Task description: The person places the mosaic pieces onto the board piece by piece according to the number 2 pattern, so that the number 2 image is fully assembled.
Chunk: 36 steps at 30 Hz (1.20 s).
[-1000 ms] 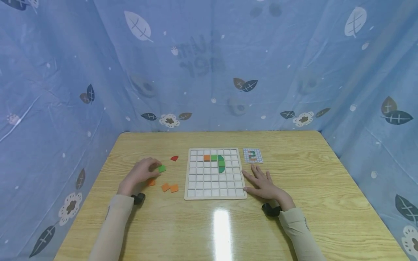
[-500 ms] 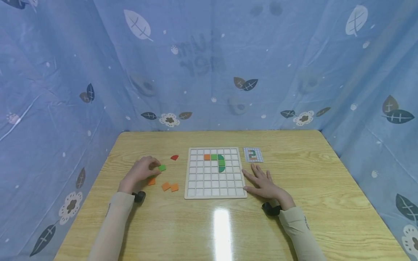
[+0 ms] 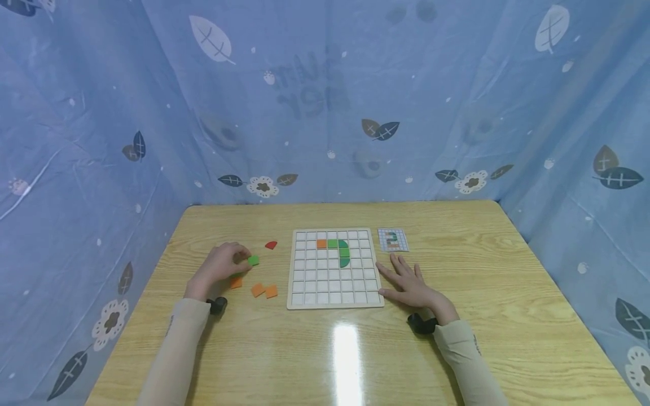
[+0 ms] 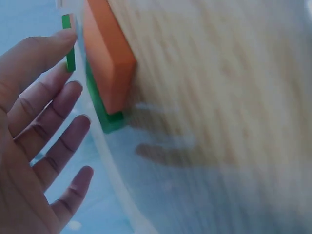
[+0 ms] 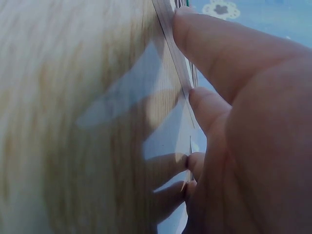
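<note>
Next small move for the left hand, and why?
Probably carry the green piece to the board, just left of the lower rounded green tile. The left hand pinches it between thumb and finger, and the tiles laid there form only a top stroke and curve, while the card shows a fuller 2-like figure.

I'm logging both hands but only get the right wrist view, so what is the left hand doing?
Observer: The left hand pinches a green piece.
Operator: Thanks. And what pieces lie on the board?
Observer: Five: an orange square and four green ones, seen in the head view.
</note>
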Each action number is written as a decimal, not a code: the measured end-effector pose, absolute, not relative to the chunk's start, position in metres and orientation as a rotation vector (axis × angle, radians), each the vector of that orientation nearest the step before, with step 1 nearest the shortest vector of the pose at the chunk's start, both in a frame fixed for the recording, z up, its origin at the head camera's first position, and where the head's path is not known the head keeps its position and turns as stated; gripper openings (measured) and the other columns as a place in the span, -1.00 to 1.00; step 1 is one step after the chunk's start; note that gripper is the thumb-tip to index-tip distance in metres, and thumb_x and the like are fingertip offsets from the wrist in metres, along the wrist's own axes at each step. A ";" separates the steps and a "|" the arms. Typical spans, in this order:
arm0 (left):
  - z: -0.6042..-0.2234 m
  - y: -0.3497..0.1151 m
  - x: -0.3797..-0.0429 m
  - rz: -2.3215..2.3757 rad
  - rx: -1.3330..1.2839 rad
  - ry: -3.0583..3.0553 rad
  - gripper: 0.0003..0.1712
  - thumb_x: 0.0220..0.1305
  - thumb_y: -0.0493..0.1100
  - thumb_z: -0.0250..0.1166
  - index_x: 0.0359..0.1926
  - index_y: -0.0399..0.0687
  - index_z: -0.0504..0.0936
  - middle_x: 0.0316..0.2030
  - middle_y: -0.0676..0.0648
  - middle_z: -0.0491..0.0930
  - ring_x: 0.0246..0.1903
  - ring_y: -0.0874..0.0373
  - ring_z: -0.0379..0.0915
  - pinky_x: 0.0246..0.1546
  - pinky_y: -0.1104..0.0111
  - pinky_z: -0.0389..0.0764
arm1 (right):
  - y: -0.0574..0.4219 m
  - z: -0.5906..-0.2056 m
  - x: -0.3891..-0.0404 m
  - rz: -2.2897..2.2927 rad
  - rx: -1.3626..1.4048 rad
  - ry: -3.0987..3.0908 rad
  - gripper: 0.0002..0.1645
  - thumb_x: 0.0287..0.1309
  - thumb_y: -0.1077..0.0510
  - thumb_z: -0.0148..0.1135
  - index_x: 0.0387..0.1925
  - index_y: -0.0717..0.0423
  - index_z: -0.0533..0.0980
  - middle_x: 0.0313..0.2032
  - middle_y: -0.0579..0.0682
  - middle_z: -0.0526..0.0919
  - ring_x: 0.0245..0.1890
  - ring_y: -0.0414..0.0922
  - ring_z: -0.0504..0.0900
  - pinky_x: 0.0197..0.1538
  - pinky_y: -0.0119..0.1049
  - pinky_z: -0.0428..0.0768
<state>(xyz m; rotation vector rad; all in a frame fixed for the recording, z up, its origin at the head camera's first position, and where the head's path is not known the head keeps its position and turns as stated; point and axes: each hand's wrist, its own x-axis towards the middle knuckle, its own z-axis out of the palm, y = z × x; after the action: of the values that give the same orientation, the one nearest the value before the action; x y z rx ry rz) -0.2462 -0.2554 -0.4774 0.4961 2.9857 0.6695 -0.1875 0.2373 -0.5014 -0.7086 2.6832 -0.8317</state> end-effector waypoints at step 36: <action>-0.470 -0.198 -0.262 0.746 0.662 2.952 -0.67 0.05 -0.02 0.39 -0.13 0.04 0.63 -0.20 0.07 0.60 -0.14 0.11 0.50 -0.03 0.13 0.46 | 0.235 -0.501 -0.185 -0.817 -0.701 2.710 -0.20 0.24 -0.12 0.07 0.41 -0.01 0.04 0.41 0.31 -0.25 0.38 0.30 -0.34 0.22 0.36 -0.45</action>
<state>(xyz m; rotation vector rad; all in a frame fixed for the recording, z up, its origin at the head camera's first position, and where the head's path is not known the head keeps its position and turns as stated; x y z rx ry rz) -0.2623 -0.1977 -0.4704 0.6620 2.9515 0.7461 -0.1849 0.2346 -0.5007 -0.7012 2.7103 -0.8171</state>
